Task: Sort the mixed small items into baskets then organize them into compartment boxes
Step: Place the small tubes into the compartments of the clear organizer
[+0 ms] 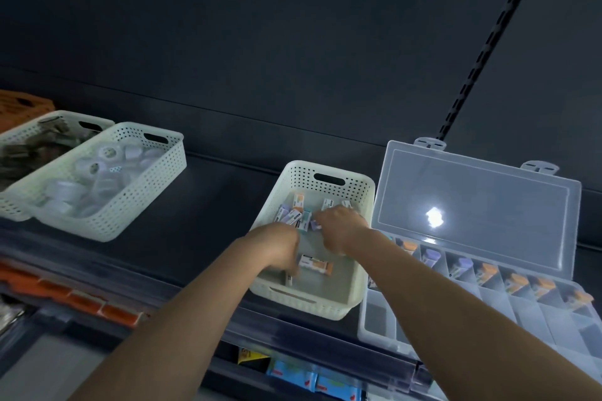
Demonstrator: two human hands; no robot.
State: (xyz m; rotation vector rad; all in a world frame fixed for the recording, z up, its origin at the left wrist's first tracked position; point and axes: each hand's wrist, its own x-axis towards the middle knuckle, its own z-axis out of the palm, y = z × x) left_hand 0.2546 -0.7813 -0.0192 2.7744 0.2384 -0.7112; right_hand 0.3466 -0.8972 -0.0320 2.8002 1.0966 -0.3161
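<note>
A white perforated basket [360, 192] stands on the dark shelf and holds several small packets with orange, purple and teal ends [294, 215]. Both my hands reach into it. My left hand [280, 249] hangs curled over the basket's near part, beside an orange-ended packet [315, 264]; what its fingers hold is hidden. My right hand [338, 226] is further in, fingers curled at a small packet by the pile. To the right lies a clear compartment box [384, 325], lid [472, 202] open, with orange and purple packets in its back row.
At the left stand two more white baskets: one [130, 202] with several translucent round caps, one [19, 137] with dark brownish items. An orange crate corner [19, 107] is behind them. The shelf's front edge carries orange price strips [81, 299]; packaged goods sit below.
</note>
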